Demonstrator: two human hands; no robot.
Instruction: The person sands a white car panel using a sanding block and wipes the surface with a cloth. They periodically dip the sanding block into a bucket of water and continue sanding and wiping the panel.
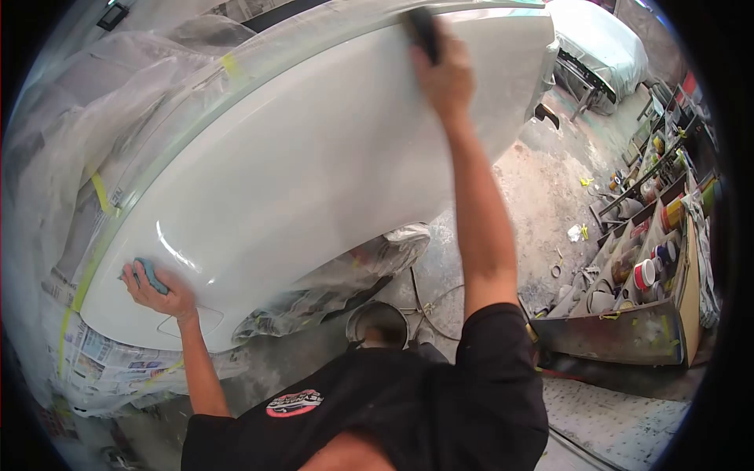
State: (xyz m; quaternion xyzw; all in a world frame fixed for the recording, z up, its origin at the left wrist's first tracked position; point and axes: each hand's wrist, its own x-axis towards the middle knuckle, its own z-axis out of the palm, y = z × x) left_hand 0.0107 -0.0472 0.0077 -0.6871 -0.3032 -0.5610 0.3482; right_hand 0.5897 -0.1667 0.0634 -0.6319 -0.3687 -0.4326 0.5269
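A large white car panel (pixel 314 149) spans the view, bordered by masking film and tape. Near its lower left end, my left hand (pixel 161 292) holds a blue-green cloth or sponge (pixel 149 275) against the surface, just above a round-cornered flap outline. My right hand (pixel 449 78) is at the panel's upper edge, its fingers round a dark block (pixel 422 33). Motion blurs that block a little, and its underside is hidden.
Newspaper masking (pixel 118 361) and plastic sheeting (pixel 102 102) surround the panel. A bucket (pixel 378 323) stands on the floor below it, beside a hose. At right is a bin (pixel 613 337) with cans and scraps; a plastic-covered car part (pixel 605 47) lies beyond.
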